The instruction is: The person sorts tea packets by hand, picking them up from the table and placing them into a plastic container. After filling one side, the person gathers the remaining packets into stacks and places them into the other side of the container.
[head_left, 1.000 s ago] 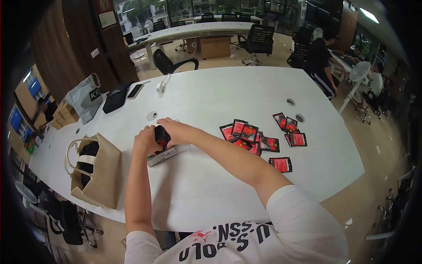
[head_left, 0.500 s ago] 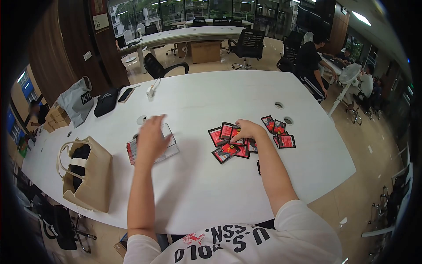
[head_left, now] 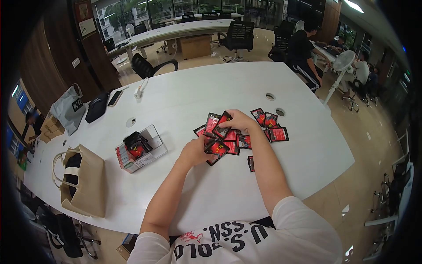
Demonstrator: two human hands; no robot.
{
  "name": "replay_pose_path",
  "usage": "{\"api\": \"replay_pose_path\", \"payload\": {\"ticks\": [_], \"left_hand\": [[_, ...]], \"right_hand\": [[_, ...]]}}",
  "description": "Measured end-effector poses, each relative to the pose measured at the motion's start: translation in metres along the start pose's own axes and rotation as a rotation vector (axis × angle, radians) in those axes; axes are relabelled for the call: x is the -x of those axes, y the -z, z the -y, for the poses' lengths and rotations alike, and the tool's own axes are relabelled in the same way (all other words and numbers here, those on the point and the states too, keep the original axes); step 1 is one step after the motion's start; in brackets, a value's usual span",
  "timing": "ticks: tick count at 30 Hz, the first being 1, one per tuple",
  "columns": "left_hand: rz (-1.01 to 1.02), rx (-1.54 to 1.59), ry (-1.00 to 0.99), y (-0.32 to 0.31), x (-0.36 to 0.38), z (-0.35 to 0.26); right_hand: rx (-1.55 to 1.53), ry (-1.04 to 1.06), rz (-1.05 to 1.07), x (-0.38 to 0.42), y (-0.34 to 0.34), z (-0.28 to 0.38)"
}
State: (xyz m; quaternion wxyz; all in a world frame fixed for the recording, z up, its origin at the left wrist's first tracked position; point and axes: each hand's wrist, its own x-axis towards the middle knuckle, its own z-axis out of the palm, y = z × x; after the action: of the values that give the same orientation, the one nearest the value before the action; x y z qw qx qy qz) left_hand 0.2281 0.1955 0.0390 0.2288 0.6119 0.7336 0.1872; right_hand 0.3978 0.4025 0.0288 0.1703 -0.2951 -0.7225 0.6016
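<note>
A loose pile of small red-and-black sachets (head_left: pixel 232 147) lies on the white table in front of me. My right hand (head_left: pixel 239 121) pinches one sachet (head_left: pixel 223 124) at the back of the pile and holds it tilted up. At the pile's left side, my left hand (head_left: pixel 195 152) has its fingers closed on the edge of another sachet (head_left: pixel 217 149). Left of my hands stands a clear plastic box (head_left: pixel 159 148) with a row of sachets along its left side and several dark ones lying on top.
More sachets (head_left: pixel 278 134) lie right of my right arm, and one (head_left: pixel 251 163) sits beside my forearm. A beige handbag (head_left: pixel 93 185), a grey bag (head_left: pixel 68 110), a black pouch (head_left: pixel 96 108) and a phone (head_left: pixel 115 98) stand or lie on the left. A person (head_left: pixel 302 57) is beyond the table.
My left hand has moved right from above the clear box to the sachet pile. The box now shows dark sachets on top. My right hand has lifted a sachet slightly.
</note>
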Motion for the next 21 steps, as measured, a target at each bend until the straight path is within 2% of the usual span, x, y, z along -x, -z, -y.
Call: {"api": "replay_pose_path", "payload": {"ticks": [5,9,11,12,13,16,17,20,21], "left_hand": [[0.196,0.091,0.019,0.016,-0.011,0.024],[0.045,0.457,0.142,0.037,-0.007,0.033],[-0.209,0.551,0.060,0.015,-0.027,0.064],[-0.338,0.597,0.019,0.017,-0.026,0.058],[-0.324,0.605,0.082,0.018,-0.022,0.052],[-0.389,0.840,-0.045,0.001,-0.018,0.035],[-0.342,1.007,-0.087,-0.009,-0.023,0.040],[-0.159,1.396,-0.025,-0.006,-0.011,0.018],[-0.038,1.369,-0.090,-0.007,-0.012,0.022]], "right_hand": [[0.028,0.030,-0.007,0.004,0.013,0.008],[-0.001,0.065,-0.012,0.008,0.018,0.013],[-0.010,0.076,-0.004,0.012,0.016,0.025],[-0.013,0.082,0.003,0.015,0.012,0.034],[0.004,0.099,0.000,0.017,0.007,0.043],[0.003,0.142,0.021,0.019,-0.019,0.063],[-0.035,0.150,0.046,0.017,-0.028,0.065],[-0.118,0.105,0.097,0.022,-0.053,0.079],[-0.147,0.090,0.108,0.022,-0.059,0.080]]}}
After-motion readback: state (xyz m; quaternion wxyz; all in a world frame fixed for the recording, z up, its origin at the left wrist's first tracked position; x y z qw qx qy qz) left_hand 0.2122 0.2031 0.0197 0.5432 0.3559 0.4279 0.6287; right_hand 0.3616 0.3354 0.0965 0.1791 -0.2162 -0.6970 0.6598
